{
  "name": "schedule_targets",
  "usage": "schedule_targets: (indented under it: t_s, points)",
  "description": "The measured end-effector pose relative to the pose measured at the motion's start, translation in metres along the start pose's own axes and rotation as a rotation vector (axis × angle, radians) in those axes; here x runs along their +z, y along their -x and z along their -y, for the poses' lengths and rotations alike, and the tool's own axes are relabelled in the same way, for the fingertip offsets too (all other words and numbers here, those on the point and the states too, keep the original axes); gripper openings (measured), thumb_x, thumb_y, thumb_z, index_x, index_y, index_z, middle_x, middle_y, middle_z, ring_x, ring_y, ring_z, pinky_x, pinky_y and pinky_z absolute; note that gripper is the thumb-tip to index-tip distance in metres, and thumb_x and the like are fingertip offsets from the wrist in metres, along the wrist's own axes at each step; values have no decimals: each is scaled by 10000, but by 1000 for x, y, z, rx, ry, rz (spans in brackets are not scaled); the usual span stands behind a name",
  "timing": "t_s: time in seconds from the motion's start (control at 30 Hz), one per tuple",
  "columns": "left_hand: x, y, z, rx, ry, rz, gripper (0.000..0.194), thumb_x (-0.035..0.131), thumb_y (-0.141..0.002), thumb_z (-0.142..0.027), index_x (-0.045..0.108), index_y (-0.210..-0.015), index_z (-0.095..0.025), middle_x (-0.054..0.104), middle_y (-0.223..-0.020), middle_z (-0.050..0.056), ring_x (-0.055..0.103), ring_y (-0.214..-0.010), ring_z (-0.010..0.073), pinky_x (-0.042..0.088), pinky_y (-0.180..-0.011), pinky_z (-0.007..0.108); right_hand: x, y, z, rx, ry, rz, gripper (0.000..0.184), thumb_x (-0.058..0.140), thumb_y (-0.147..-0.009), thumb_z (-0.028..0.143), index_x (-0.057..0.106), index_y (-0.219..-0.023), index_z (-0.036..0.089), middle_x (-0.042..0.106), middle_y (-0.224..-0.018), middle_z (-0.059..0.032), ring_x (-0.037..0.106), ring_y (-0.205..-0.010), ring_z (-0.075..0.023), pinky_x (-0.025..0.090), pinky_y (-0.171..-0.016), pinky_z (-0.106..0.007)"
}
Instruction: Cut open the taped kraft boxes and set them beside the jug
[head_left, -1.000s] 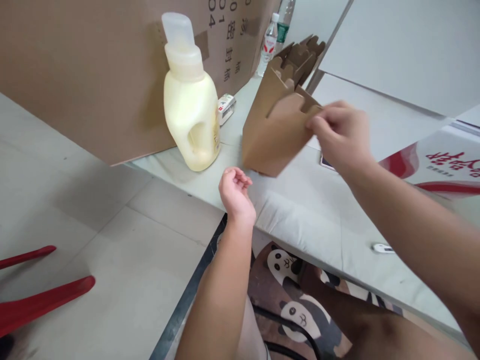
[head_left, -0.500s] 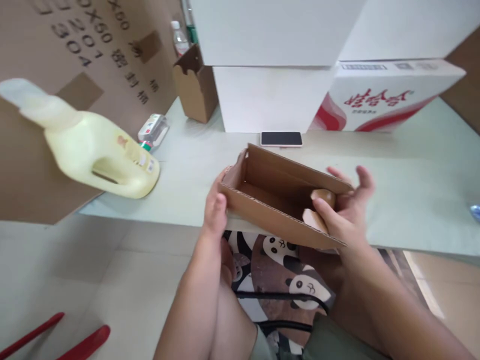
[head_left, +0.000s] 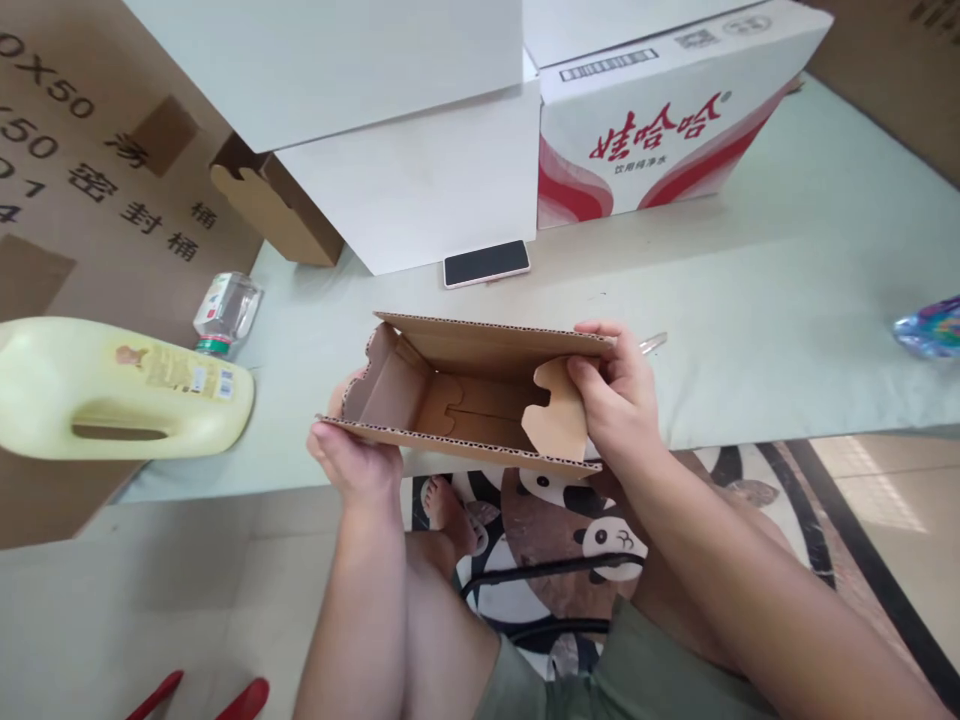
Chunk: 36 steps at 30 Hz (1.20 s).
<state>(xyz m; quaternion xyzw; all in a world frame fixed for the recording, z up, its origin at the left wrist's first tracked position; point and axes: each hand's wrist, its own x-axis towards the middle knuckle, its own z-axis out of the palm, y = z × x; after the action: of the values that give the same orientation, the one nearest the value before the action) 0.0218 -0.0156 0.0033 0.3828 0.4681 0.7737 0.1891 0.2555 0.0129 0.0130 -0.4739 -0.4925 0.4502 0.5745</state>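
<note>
An open brown cardboard box point(head_left: 450, 445) is held up between both hands over the table's front edge, its mouth facing me. My left hand point(head_left: 356, 455) grips the left end, thumb on the near wall and fingers mostly hidden behind. At the right end, my right hand point(head_left: 611, 390) holds the box with the thumb on a notched end flap point(head_left: 559, 410) and a finger over the far wall. Interlocking bottom flaps with a slit show inside the box.
A phone point(head_left: 486, 264) lies before stacked white cartons point(head_left: 420, 180) and a red-printed carton point(head_left: 630, 150). Left are a yellow jug point(head_left: 195, 400), a clear bottle point(head_left: 227, 308) and another brown box point(head_left: 289, 205). A colourful packet point(head_left: 930, 328) lies far right on the table point(head_left: 765, 330).
My view has swung right. The box has turned more level, and its right end flap now stands flatter under my right thumb. My left thumb has shifted onto the near wall.
</note>
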Motion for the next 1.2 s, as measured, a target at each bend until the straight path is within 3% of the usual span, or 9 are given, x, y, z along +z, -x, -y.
schedule_targets:
  t_s: [0.1,0.27,0.5,0.6,0.73,0.87,0.93,1.1,1.2]
  points:
    - [0,4,-1,6,-58,-27,621,512,-831,-763,756,-869,-194,748,-922,79,673,-1132,309,517,-1030,478,0,-3,3,-26,37,-1,135,593,-897,330,646,-953,219,675,-862,-15,623,-770,-171,519,-691,-312]
    - [-3,3,3,57,-64,21,560,492,-878,-711,758,-754,-234,750,-899,48,706,-1031,268,505,-1047,492,3,-12,8,2,73,7,252,631,-885,434,640,-791,201,650,-756,-15,599,-740,-176,489,-654,-304]
    - [0,0,3,18,-157,13,494,606,-825,-675,726,-725,-206,725,-908,65,696,-951,239,550,-945,435,3,-5,-2,-21,-73,114,178,636,-888,371,656,-1027,263,698,-1008,-22,654,-930,-202,543,-842,-366]
    - [-2,-4,2,-11,-143,42,371,727,-775,-576,722,-893,-224,711,-924,45,686,-924,215,549,-906,390,-4,-1,-10,-100,-129,216,183,663,-885,382,678,-1044,292,675,-1077,-24,648,-1006,-218,525,-922,-407]
    - [-9,-8,2,13,-168,147,401,765,-782,-480,710,-1126,-281,702,-1140,49,669,-1070,232,496,-1010,413,-12,2,-16,-279,-183,306,389,567,-897,605,745,-859,261,631,-1149,-70,597,-1126,-276,474,-1005,-463]
    - [-16,-10,1,39,-250,265,208,683,-850,-416,802,-932,-266,715,-1219,48,620,-1219,263,433,-1103,432,-12,4,-15,-253,-72,288,460,513,-921,592,720,-713,237,642,-1118,-93,603,-1128,-297,471,-1017,-489]
    - [-19,-13,0,19,-271,295,193,672,-839,-394,811,-890,-271,730,-1194,40,629,-1209,271,436,-1102,443,-11,3,-17,-237,-54,250,422,512,-908,597,723,-800,248,644,-1147,-89,593,-1175,-300,463,-1046,-488]
    - [-34,-27,7,-113,-190,81,194,633,-764,-304,790,-842,-221,759,-1082,56,662,-1130,266,473,-1044,416,-8,-4,-27,27,-33,23,323,548,-886,461,632,-1128,264,666,-1196,-64,632,-1132,-256,488,-1028,-480]
    - [-45,-36,18,-207,-126,-68,241,597,-781,-336,752,-912,-206,749,-1028,54,681,-1041,232,515,-957,368,-4,-1,-29,165,82,226,355,543,-904,494,681,-1101,233,700,-1192,-82,635,-1156,-282,460,-1078,-518]
